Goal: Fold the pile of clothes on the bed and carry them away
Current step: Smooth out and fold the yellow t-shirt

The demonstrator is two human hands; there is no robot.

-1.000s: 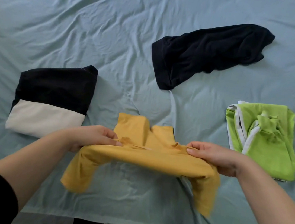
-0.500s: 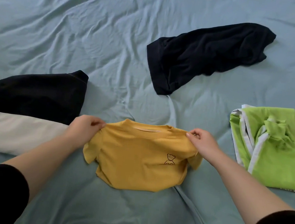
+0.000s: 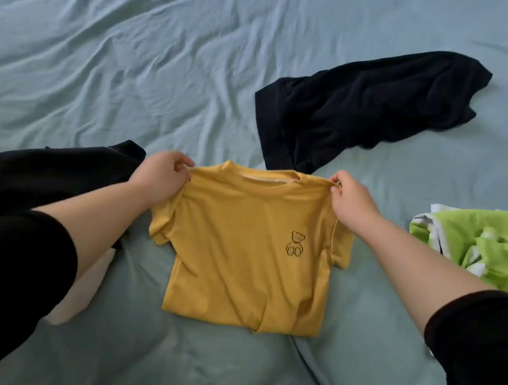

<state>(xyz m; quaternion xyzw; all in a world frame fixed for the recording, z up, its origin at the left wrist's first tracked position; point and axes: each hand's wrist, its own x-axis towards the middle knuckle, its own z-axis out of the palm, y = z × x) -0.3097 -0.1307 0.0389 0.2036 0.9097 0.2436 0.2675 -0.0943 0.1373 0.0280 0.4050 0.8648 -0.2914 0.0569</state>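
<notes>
A small yellow T-shirt (image 3: 239, 254) with a bear outline on its chest lies front up on the bed, collar away from me. My left hand (image 3: 161, 175) pinches its left shoulder and my right hand (image 3: 351, 200) pinches its right shoulder. A crumpled dark navy garment (image 3: 366, 110) lies beyond the shirt to the right. A folded black and white garment (image 3: 42, 174) lies at the left, partly hidden by my left arm. A folded lime green garment (image 3: 487, 244) with white trim sits at the right edge.
The bed is covered by a wrinkled light blue sheet (image 3: 135, 52), which fills the far left and the near strip in front of me.
The yellow shirt was held up bunched, then spread out flat front up on the sheet. My hands moved away from me to its shoulders and still pinch them.
</notes>
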